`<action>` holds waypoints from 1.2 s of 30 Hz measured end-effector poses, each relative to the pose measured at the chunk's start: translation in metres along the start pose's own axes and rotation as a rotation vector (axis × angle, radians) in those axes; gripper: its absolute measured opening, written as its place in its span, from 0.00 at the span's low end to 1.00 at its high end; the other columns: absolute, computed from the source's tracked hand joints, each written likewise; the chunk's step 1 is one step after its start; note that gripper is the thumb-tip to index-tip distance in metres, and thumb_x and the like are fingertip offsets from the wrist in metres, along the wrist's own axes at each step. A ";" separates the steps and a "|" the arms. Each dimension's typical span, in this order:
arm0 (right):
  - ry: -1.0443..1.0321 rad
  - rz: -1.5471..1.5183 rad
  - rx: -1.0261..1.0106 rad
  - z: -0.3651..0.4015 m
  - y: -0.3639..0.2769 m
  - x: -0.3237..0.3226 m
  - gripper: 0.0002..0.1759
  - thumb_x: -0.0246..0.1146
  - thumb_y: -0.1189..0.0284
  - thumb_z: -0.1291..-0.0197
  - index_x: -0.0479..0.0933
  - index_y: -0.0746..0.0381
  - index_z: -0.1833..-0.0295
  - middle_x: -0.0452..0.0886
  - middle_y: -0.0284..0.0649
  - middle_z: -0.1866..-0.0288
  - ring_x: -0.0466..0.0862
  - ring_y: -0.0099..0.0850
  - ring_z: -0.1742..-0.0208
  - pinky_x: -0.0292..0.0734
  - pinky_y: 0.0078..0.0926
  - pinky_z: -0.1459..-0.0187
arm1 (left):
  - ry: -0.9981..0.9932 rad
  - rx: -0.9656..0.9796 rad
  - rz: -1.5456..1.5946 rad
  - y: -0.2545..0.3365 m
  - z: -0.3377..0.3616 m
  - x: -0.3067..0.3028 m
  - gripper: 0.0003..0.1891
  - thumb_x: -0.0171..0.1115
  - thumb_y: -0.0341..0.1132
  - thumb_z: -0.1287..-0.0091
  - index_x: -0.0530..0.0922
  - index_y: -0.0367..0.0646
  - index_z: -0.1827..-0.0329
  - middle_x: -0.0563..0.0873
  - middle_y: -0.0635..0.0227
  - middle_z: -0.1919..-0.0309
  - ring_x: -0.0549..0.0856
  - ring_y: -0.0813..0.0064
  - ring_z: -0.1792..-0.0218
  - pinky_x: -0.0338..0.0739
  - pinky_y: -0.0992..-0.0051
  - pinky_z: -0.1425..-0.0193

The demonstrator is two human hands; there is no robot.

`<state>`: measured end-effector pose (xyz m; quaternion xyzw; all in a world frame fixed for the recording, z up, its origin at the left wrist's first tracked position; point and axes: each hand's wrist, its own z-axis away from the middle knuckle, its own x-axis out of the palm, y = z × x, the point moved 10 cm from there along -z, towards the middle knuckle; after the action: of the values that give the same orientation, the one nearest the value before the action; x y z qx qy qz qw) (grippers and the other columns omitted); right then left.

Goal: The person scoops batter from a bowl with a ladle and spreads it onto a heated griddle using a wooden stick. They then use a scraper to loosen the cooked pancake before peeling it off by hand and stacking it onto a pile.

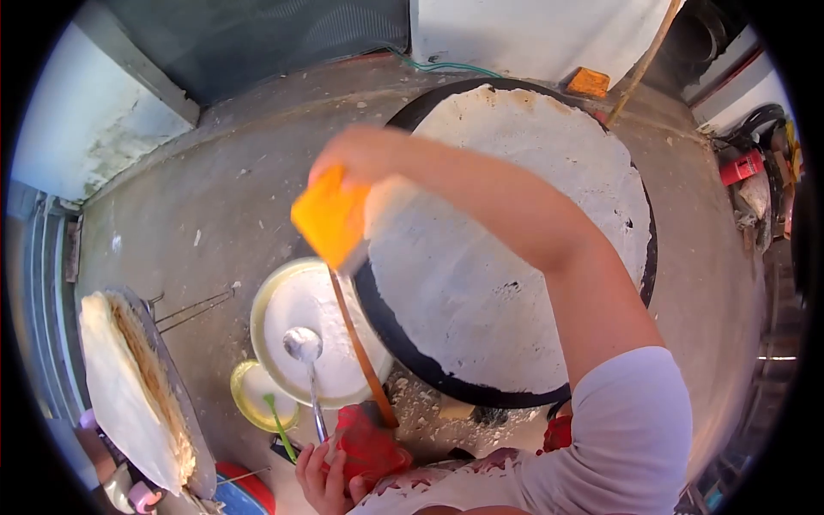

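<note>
My right hand [356, 159], blurred by motion, is closed around a yellow-orange scraper [330, 219] above the left edge of a large round black griddle [421, 372]. A thin pale pancake [506, 232] covers most of the griddle. Below the scraper, a wide bowl [260, 311] holds white batter, with a metal ladle [304, 345] in it. A wooden stick [356, 343] slants past the bowl's right side; its upper end meets the scraper's outline. Low in the picture my left hand [326, 481] rests beside red fabric [369, 446], fingers extended and apart, holding nothing visible.
A small yellow bowl [243, 410] with a green-handled tool [279, 425] stands by the batter. At left, stacked pancakes [129, 390] lie on a board [202, 442]. An orange block [589, 82] sits behind the griddle, near a leaning pole [644, 64].
</note>
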<state>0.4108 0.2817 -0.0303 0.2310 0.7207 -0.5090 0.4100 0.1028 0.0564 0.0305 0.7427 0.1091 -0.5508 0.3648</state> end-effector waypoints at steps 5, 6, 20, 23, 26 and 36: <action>-0.565 -0.115 0.025 0.073 -0.191 0.127 0.10 0.59 0.67 0.55 0.82 0.51 0.65 0.81 0.43 0.67 0.81 0.39 0.65 0.75 0.38 0.64 | 0.035 0.033 0.063 -0.002 0.030 -0.012 0.21 0.47 0.45 0.35 0.73 0.36 0.48 0.75 0.52 0.51 0.72 0.51 0.48 0.64 0.57 0.43; -0.561 0.043 -0.261 0.101 -0.233 0.170 0.07 0.61 0.68 0.58 0.82 0.55 0.71 0.82 0.40 0.71 0.82 0.38 0.67 0.75 0.36 0.65 | 0.035 0.043 0.064 -0.001 0.034 -0.015 0.21 0.47 0.45 0.35 0.73 0.36 0.48 0.75 0.52 0.51 0.72 0.51 0.48 0.64 0.57 0.43; 0.811 0.033 1.224 0.452 -0.213 0.027 0.29 0.62 0.57 0.50 0.70 0.66 0.48 0.81 0.48 0.68 0.82 0.39 0.66 0.76 0.31 0.63 | 0.097 0.116 0.097 0.015 0.092 -0.039 0.15 0.51 0.32 0.39 0.74 0.36 0.51 0.69 0.53 0.46 0.66 0.52 0.42 0.60 0.61 0.41; 1.249 0.067 1.399 0.585 -0.180 -0.008 0.27 0.68 0.60 0.58 0.72 0.66 0.54 0.80 0.48 0.62 0.82 0.38 0.61 0.76 0.32 0.60 | 0.156 0.145 0.144 0.013 0.096 -0.039 0.16 0.53 0.33 0.41 0.73 0.36 0.51 0.70 0.53 0.47 0.66 0.50 0.43 0.59 0.57 0.41; 1.201 0.148 1.670 0.655 -0.160 -0.007 0.26 0.68 0.61 0.60 0.73 0.64 0.55 0.80 0.47 0.61 0.81 0.40 0.59 0.75 0.33 0.58 | 0.186 0.151 0.175 0.015 0.099 -0.040 0.16 0.53 0.33 0.41 0.74 0.37 0.51 0.70 0.53 0.47 0.66 0.51 0.43 0.60 0.58 0.41; 1.197 0.101 1.674 0.548 -0.219 0.077 0.24 0.66 0.62 0.60 0.72 0.62 0.58 0.80 0.48 0.63 0.80 0.45 0.59 0.74 0.38 0.57 | 0.219 0.182 0.178 0.023 0.105 -0.041 0.15 0.53 0.33 0.40 0.74 0.37 0.51 0.70 0.54 0.47 0.66 0.51 0.43 0.62 0.61 0.42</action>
<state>0.3984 -0.3125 -0.0538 0.6885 0.2109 -0.6316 -0.2873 0.0232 -0.0196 0.0640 0.8352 0.0316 -0.4394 0.3292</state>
